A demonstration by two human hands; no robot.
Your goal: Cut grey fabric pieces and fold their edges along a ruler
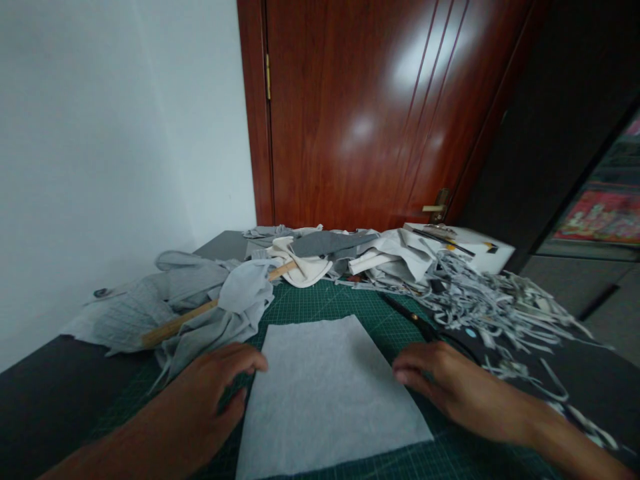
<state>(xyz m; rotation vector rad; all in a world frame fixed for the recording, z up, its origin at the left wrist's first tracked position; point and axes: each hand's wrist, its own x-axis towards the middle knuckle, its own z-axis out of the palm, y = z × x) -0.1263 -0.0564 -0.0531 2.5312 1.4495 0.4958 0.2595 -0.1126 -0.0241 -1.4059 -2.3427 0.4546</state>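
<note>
A pale grey-white rectangle of cloth [320,393] lies flat on the green cutting mat [320,300]. My left hand [215,387] is at the cloth's left edge, its thumb and index finger apart and the index fingertip at the border. On the opposite side, my right hand [445,377] has its loosely bent fingers beside the right edge; whether they touch the fabric I cannot tell. Neither hand holds anything. Behind my right hand lie black-handled scissors [423,325], partly covered by it, with the blades pointing away to the left.
Crumpled grey fabric [245,287] lies at the left over a wooden ruler [180,323]. More cloth scraps [340,247] line the back. Thin cut strips [480,300] are heaped at right before a white box [490,247]. A wall and wooden door [350,133] stand behind.
</note>
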